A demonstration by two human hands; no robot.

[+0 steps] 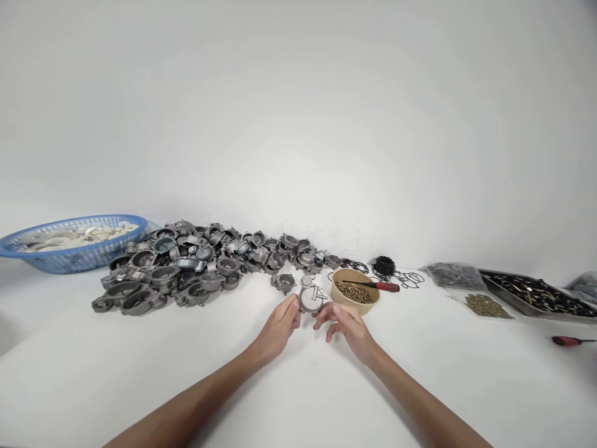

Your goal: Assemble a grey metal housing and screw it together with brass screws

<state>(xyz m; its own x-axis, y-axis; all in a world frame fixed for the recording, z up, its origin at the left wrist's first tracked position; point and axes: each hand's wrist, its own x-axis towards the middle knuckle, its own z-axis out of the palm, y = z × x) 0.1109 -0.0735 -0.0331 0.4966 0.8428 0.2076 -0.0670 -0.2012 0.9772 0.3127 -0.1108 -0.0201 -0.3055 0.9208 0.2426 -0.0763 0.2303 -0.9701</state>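
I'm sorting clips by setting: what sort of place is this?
Likely a workshop bench: there's a heap of grey metal housings, a bowl of small brass-coloured pieces with a red-handled screwdriver resting on it, and a round metal part in the left hand.

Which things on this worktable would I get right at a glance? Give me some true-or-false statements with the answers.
1. The left hand has a grey metal part in its grip. True.
2. The right hand is clenched in a fist. False: its fingers are spread apart, close by the grey metal part.
3. A red-handled screwdriver rests across the tan bowl. True.
4. That bowl is filled with black rings. False: it holds small brass-coloured pieces.
5. The blue basket is at the far right. False: it is at the far left, beside the pile of metal parts.
6. A second screwdriver lies at the far right. True.
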